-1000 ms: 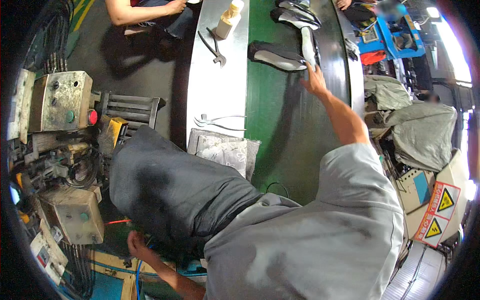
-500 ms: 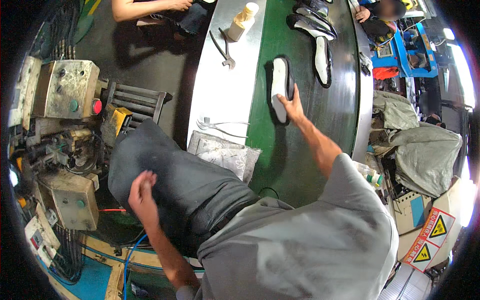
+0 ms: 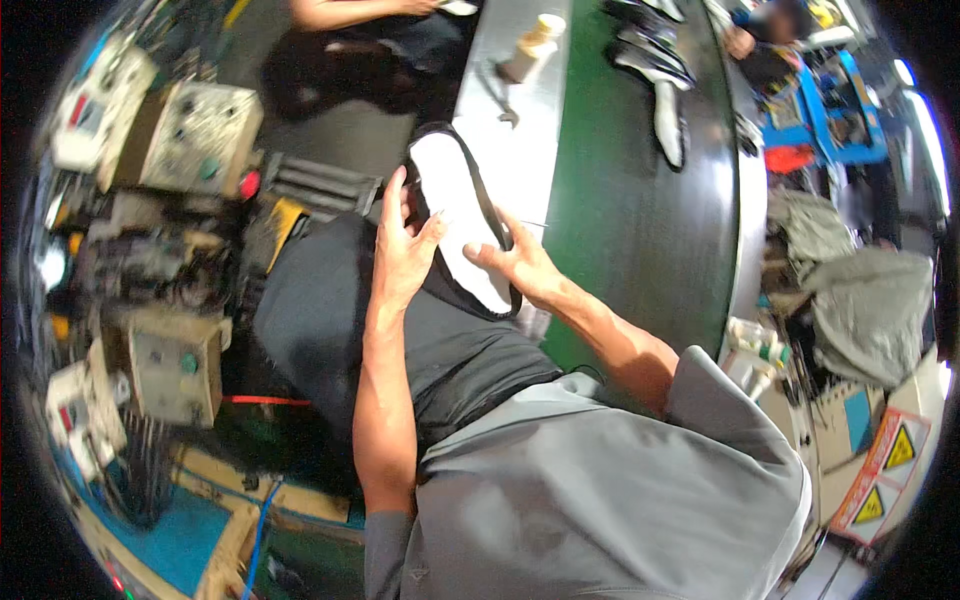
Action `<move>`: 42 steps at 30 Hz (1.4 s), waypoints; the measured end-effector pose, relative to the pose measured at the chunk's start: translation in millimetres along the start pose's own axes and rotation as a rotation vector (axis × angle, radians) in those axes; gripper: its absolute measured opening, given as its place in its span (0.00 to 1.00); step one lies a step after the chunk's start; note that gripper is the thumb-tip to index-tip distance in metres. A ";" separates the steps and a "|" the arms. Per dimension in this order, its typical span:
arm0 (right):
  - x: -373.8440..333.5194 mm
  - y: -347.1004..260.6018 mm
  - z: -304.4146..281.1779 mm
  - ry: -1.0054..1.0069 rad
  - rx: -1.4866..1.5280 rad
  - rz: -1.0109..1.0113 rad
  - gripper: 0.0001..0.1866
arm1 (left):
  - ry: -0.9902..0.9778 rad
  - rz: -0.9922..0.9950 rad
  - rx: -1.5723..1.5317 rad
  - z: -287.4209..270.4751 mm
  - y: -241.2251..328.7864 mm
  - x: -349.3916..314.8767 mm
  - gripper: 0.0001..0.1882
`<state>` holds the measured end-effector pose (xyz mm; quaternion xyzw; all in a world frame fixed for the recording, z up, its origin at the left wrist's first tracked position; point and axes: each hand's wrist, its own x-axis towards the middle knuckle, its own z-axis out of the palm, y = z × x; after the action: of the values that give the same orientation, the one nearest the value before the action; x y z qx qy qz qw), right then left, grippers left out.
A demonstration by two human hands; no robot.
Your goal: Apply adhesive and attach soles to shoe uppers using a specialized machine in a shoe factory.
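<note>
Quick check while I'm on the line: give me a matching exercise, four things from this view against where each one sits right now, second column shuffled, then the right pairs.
Things:
1. shoe sole
2. bottle
3. soles on the belt
4. grey machine box

Places:
A. upright on the metal side table, far end
B. far up the green conveyor belt
C. held between the left hand and the right hand, over the lap
D. on the person's left, beside the dark floor

Pairs: 1-C, 2-A, 3-B, 4-D
</note>
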<state>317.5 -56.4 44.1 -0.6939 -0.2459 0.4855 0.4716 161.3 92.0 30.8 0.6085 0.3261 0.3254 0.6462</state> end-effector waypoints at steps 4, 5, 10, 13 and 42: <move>-4.5 -39.9 71.8 -0.281 -0.024 -0.055 0.60 | 0.253 0.041 -0.057 -74.5 22.5 -45.8 0.35; -6.9 -46.1 88.9 -0.330 -0.049 -0.055 0.60 | 0.328 0.004 -0.015 -96.0 31.3 -65.3 0.34; -11.0 -41.2 143.4 -0.525 0.076 0.031 0.56 | 0.567 0.032 -0.143 -156.0 39.6 -144.6 0.36; -8.2 -23.9 156.4 -0.569 -0.328 -0.246 0.59 | 0.639 -0.043 -0.161 -158.9 48.3 -162.5 0.40; 42.2 -85.9 190.5 -0.527 -0.515 -1.062 0.24 | 0.620 0.198 0.816 -143.6 33.9 -120.7 0.16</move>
<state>172.2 93.8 86.2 -0.4262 -0.7718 0.2657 0.3900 -26.4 77.4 60.9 0.7139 0.5433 0.3961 0.1959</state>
